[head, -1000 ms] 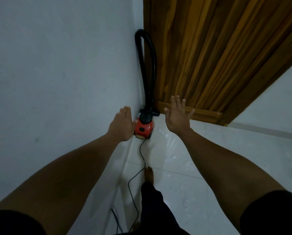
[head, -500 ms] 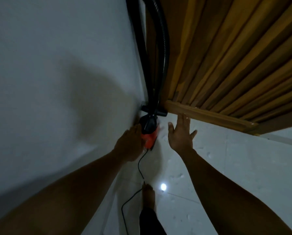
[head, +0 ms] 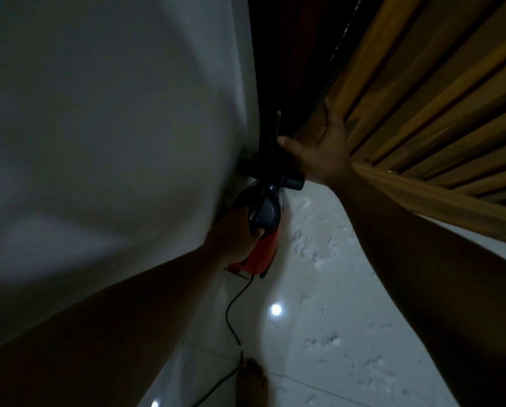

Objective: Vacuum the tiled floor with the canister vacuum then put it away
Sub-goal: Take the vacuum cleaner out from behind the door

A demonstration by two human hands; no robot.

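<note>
Since 1 s ago both hands closed in: left hand now grips the vacuum in the corner between wall and door, right hand spread, thumb touching the hose, so likely pulling it out, vacuuming not started.

Left hand gripping red canister vacuum by wall, right hand touching black hose, wooden door beside

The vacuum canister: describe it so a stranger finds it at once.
Look to the corner where the white wall meets the slatted wooden door. Low in that corner, the left hand holds the vacuum canister. It alone is red, with a dark top and a black cord trailing away.
</note>
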